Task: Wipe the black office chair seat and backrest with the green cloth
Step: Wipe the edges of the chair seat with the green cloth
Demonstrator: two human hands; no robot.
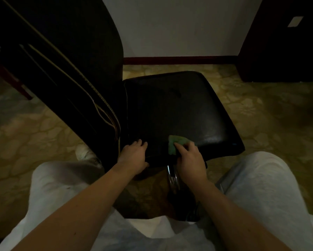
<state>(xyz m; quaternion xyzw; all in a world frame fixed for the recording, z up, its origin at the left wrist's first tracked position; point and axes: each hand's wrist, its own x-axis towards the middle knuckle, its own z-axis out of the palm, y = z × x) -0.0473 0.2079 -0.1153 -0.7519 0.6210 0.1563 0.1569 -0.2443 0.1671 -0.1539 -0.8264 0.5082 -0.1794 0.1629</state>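
Right hand (190,160) grips the green cloth (176,143), index finger laid across it, pressing it to the black seat (170,109) near its close edge. Left hand (134,156) rests just beside, fingers fairly straight on the same edge, holding nothing. Backrest (61,60) stands left of the seat.

I have both bare arms reaching forward and drawing toward each other, wrists roughly straight. My left hand (134,154) lies palm down on the near edge of the seat (170,109), fingers loosely spread and nearly straight. My right hand (190,160) sits just beside it, palm down, with fingers curled onto the green cloth (172,147) and the forefinger stretched across it.
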